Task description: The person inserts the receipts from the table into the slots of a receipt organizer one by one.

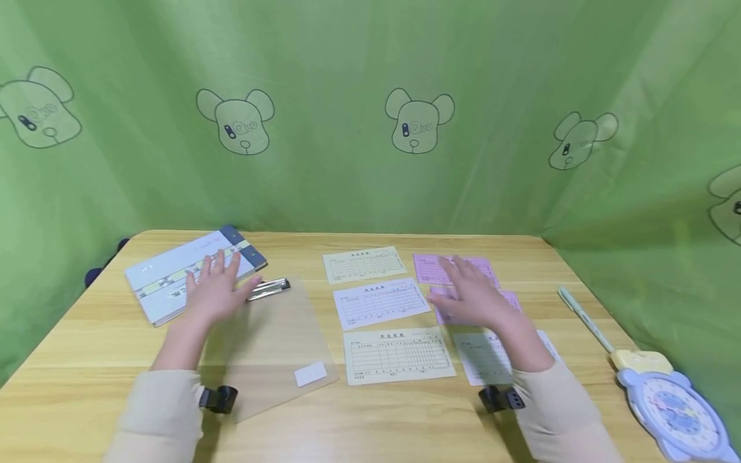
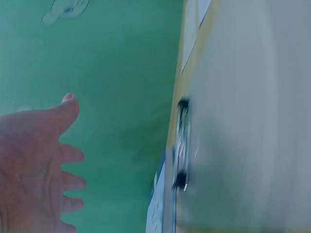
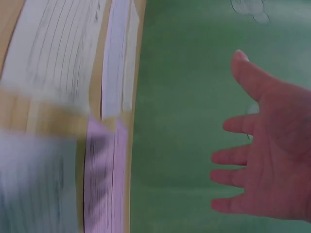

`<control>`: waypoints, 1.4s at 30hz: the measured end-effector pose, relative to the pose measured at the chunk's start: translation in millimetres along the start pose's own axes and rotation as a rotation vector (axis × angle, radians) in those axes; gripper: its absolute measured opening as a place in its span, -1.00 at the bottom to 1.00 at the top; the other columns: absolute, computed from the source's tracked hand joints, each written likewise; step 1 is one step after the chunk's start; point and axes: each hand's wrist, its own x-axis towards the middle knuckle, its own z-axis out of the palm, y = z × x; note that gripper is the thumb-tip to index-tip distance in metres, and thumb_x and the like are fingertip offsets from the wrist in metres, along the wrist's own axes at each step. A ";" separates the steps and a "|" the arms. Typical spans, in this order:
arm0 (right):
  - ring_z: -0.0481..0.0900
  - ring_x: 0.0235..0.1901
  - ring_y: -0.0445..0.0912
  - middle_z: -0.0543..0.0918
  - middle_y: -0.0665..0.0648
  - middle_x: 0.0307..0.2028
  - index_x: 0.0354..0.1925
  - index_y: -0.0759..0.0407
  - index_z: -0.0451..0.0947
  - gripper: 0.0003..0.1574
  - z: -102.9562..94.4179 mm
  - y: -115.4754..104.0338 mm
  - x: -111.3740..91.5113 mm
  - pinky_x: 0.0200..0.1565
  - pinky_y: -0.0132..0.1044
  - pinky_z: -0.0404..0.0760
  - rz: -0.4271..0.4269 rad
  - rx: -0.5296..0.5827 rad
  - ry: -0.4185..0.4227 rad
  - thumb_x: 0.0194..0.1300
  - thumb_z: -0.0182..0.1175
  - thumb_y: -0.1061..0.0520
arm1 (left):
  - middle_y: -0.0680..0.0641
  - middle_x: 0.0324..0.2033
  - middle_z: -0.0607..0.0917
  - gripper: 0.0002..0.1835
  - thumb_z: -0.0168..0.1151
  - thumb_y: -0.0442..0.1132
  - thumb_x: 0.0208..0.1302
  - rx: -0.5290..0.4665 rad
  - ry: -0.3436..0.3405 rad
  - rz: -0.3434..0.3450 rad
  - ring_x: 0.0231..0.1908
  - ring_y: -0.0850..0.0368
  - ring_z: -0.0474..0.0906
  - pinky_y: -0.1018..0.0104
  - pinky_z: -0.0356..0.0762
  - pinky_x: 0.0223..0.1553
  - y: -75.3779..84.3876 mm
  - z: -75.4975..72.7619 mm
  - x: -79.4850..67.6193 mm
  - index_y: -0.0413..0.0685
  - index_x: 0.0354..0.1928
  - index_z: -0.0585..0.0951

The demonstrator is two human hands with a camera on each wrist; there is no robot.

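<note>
My left hand [image 1: 214, 290] hovers with spread fingers over the top of a clear clipboard [image 1: 272, 360], near its metal clip [image 1: 269, 289]. Its fingertips overlap a blue-and-white binder [image 1: 185, 267] in the head view. In the left wrist view the palm of that hand [image 2: 34, 165] holds nothing. Over two pink printed slips [image 1: 425, 267] hangs my right hand [image 1: 471, 296], fingers extended. The right wrist view shows its palm [image 3: 282, 155] bare, with the pink slips [image 3: 99, 189] below. A pale slip [image 1: 483, 360] lies partly behind the right forearm.
Several printed slips lie mid-table: a cream one [image 1: 365, 264], a lilac one [image 1: 382, 303] and a larger cream one [image 1: 399, 357]. At the right edge are a green pen [image 1: 585, 318] and a blue bear-shaped clock [image 1: 677, 411]. A green curtain [image 1: 347, 186] stands behind the table.
</note>
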 end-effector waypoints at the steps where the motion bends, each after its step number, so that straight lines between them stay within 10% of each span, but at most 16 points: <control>1: -0.18 0.19 0.27 -0.11 0.42 0.23 0.29 0.24 -0.14 0.03 -2.8 6.3 -5.2 0.08 0.17 -0.17 -0.005 0.016 0.009 0.11 0.00 -0.29 | -0.38 0.22 -0.24 -0.11 -0.38 0.33 0.16 -0.017 0.003 0.003 0.17 -0.34 -0.42 -0.22 -0.54 0.00 -4.8 -3.0 0.3 -0.25 0.29 -0.12; 17: 0.15 0.01 0.38 0.14 0.48 0.12 0.21 0.43 0.03 -0.23 -6.8 113.0 -88.9 -0.12 0.22 0.17 0.117 0.339 0.082 0.23 0.00 -0.02 | -0.35 0.14 0.21 -0.36 -0.08 0.00 0.25 -0.627 -0.080 0.092 0.13 -0.24 0.08 -0.04 -0.02 0.09 -46.0 12.1 10.7 -0.38 0.19 0.16; 36: 0.38 -0.21 0.34 0.41 0.55 -0.19 0.05 0.54 0.23 -0.32 24.9 158.0 -103.2 -0.23 0.13 0.33 0.215 0.239 0.135 0.18 0.08 0.01 | -0.37 0.02 0.34 -0.49 0.08 -0.20 0.17 -0.595 0.086 0.044 0.05 -0.24 0.19 -0.01 0.06 0.06 -54.5 63.4 15.5 -0.38 0.10 0.31; 42: 0.41 -0.40 0.01 0.49 0.31 -0.36 0.08 0.48 0.23 -0.24 26.9 163.8 -106.8 -0.37 -0.19 0.36 0.185 0.223 0.104 0.01 0.24 0.08 | -0.38 -0.04 0.41 -0.55 0.13 -0.28 0.11 -0.516 0.148 0.064 0.01 -0.25 0.25 -0.03 0.10 0.02 -57.3 69.1 19.3 -0.37 0.03 0.38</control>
